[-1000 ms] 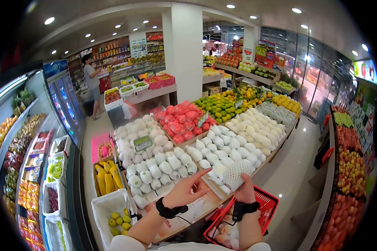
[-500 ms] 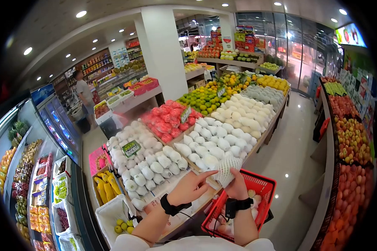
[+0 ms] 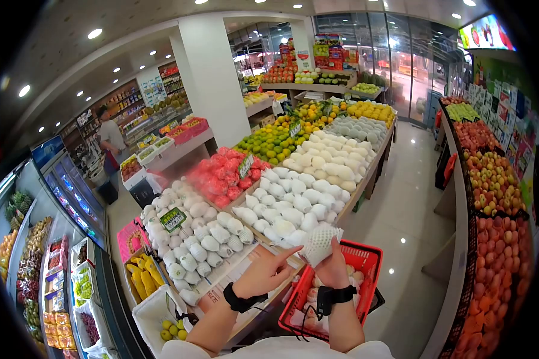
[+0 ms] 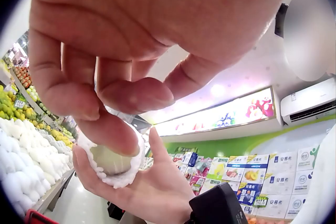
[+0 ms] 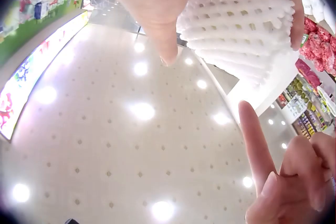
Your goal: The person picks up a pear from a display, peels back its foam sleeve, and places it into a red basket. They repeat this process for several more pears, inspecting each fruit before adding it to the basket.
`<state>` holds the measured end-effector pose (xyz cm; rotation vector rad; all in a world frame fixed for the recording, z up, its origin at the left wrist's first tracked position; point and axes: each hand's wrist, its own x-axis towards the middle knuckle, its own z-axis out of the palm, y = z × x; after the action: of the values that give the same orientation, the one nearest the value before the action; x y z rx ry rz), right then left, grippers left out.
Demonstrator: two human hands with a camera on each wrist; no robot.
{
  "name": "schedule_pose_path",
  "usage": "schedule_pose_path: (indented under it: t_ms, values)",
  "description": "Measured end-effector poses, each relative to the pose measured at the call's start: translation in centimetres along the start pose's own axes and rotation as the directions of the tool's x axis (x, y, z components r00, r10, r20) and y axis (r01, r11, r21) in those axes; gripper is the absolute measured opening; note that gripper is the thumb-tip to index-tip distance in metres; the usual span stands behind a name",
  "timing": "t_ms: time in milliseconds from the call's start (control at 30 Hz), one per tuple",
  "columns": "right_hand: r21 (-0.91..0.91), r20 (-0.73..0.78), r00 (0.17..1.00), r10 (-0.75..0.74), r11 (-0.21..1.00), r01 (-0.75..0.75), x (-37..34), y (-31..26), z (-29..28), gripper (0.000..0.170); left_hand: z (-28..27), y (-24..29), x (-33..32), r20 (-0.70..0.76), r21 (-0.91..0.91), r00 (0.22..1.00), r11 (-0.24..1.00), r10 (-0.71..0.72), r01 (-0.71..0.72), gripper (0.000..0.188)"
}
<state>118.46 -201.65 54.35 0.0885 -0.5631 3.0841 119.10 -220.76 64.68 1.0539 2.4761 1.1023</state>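
My right hand (image 3: 334,270) grips a fruit in a white foam net (image 3: 320,244), above the front edge of the fruit stand. My left hand (image 3: 260,272) points its straight index finger at the fruit, its other fingers bent. Pale green skin of the netted fruit (image 4: 113,163) shows at the net's open end in the left wrist view, with the left index finger in front. The right wrist view has a gap between the left hand's (image 5: 286,190) fingertip and the net (image 5: 236,29); the right thumb and fingers lie on either side.
Below my right hand is a red basket (image 3: 365,256) with netted fruit inside. Rows of white-wrapped fruit (image 3: 293,200) fill the stand ahead. A white-lined crate (image 3: 147,317) stands at front left, peach shelves (image 3: 497,257) at right. A person (image 3: 109,134) stands far left.
The head view has turned, so the stand and pillar sit further left. My hands and the held fruit have shifted slightly left in the picture; the right hand keeps its grip.
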Motion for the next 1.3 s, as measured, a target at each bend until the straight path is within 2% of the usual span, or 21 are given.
schedule_pose_path:
  t_ms: [133, 333, 433, 500, 533, 600, 633, 700, 733, 800, 933, 1000, 1033, 1067, 1100, 1133, 1167, 1200, 1233, 1267, 1300]
  values:
    - [-0.027, -0.031, 0.999, 0.008, 1.0, -0.009, -0.3, 0.0, 0.0, 0.041, 1.3, -0.7, 0.6, -0.013, 0.0, 1.0, 1.0, 0.0, 0.0, 0.056]
    - [0.007, -0.024, 1.0, -0.009, 1.0, 0.009, -0.7, 0.1, 0.4, 0.039, 2.3, -1.1, 1.3, -0.034, 0.191, 0.997, 0.98, 0.071, -0.063, 0.053]
    - [0.064, -0.059, 0.995, -0.087, 0.994, 0.09, -0.9, 0.6, 0.4, 0.033, 2.5, -0.9, 1.4, -0.12, 0.131, 0.992, 0.991, 0.044, -0.028, 0.052]
    - [-0.061, -0.124, 0.938, -0.323, 0.946, 0.318, -1.3, 0.9, 1.6, 0.037, 2.5, -1.3, 1.6, -0.091, 0.202, 0.993, 0.978, 0.073, -0.054, 0.05]
    - [-0.061, -0.124, 0.938, -0.323, 0.946, 0.318, -1.4, 1.0, 1.8, 0.037, 2.5, -0.9, 1.6, -0.09, 0.203, 0.993, 0.978, 0.073, -0.053, 0.05]
    - [-0.225, -0.166, 0.857, -0.488, 0.865, 0.449, -1.6, 1.3, 2.1, 0.048, 2.8, 0.2, 1.6, -0.212, 0.138, 0.975, 0.99, 0.068, -0.039, 0.052]
    - [-0.222, -0.166, 0.856, -0.49, 0.864, 0.452, -1.6, 1.5, 2.1, 0.048, 3.0, 0.2, 1.8, -0.21, 0.141, 0.975, 0.989, 0.07, -0.04, 0.052]
    - [-0.358, -0.171, 0.778, -0.604, 0.774, 0.523, -1.7, 1.8, 2.0, 0.054, 3.3, 0.1, 2.1, -0.171, 0.153, 0.977, 0.983, 0.128, -0.102, 0.052]
    - [-0.358, -0.172, 0.776, -0.606, 0.773, 0.524, -1.9, 1.8, 2.0, 0.054, 3.4, 0.4, 2.2, -0.169, 0.152, 0.977, 0.983, 0.13, -0.104, 0.052]
    - [-0.437, -0.178, 0.735, -0.655, 0.721, 0.537, -2.1, 1.8, 2.0, 0.056, 3.6, 0.9, 2.3, -0.232, 0.111, 0.964, 0.988, 0.132, -0.108, 0.052]
    - [-0.452, -0.164, 0.733, -0.66, 0.711, 0.539, -2.2, 1.6, 1.4, 0.057, 3.7, 0.8, 2.5, -0.162, 0.154, 0.967, 0.973, 0.194, -0.17, 0.056]
    - [-0.409, -0.166, 0.739, -0.653, 0.728, 0.551, -2.3, 1.4, 1.6, 0.057, 3.3, 2.0, 2.2, -0.17, 0.073, 0.985, 0.997, -0.024, 0.037, 0.059]
    - [-0.406, -0.165, 0.738, -0.654, 0.727, 0.553, -2.4, 1.5, 1.7, 0.057, 3.4, 2.1, 2.3, -0.17, 0.077, 0.985, 0.996, -0.022, 0.036, 0.059]
    - [-0.445, -0.176, 0.74, -0.65, 0.723, 0.529, -2.5, 1.6, 1.6, 0.057, 3.9, 2.0, 2.4, -0.426, 0.191, 0.885, 0.975, 0.188, -0.116, 0.06]
    - [-0.486, -0.188, 0.736, -0.65, 0.713, 0.506, -2.7, 1.5, 1.4, 0.058, 4.4, 1.8, 2.5, -0.616, 0.333, 0.682, 0.915, 0.395, -0.229, 0.06]
    - [-0.486, -0.188, 0.729, -0.658, 0.708, 0.513, -2.8, 1.3, 1.2, 0.058, 4.1, 1.4, 1.9, -0.597, 0.366, 0.683, 0.901, 0.42, -0.234, 0.075]
    - [-0.509, -0.189, 0.733, -0.653, 0.704, 0.496, -2.9, 1.4, 1.0, 0.058, 4.5, 1.6, 1.7, -0.596, 0.37, 0.681, 0.898, 0.426, -0.238, 0.075]
    - [-0.531, -0.185, 0.742, -0.644, 0.701, 0.476, -2.7, 1.6, 0.9, 0.059, 4.8, 2.0, 1.6, -0.482, 0.613, 0.555, 0.714, 0.678, -0.339, 0.077]
    - [-0.531, -0.175, 0.748, -0.64, 0.702, 0.475, -2.5, 1.7, 0.8, 0.059, 4.9, 2.2, 1.6, -0.303, 0.8, 0.405, 0.461, 0.863, -0.383, 0.078]
    - [-0.517, -0.178, 0.754, -0.632, 0.712, 0.475, -2.3, 1.8, 0.4, 0.06, 4.4, 1.6, 1.3, -0.151, 0.911, 0.362, 0.272, 0.92, -0.31, 0.083]
    - [-0.506, -0.184, 0.759, -0.625, 0.722, 0.472, -2.4, 1.8, 0.1, 0.061, 3.8, 1.3, 1.1, -0.163, 0.912, 0.365, 0.281, 0.917, -0.299, 0.083]
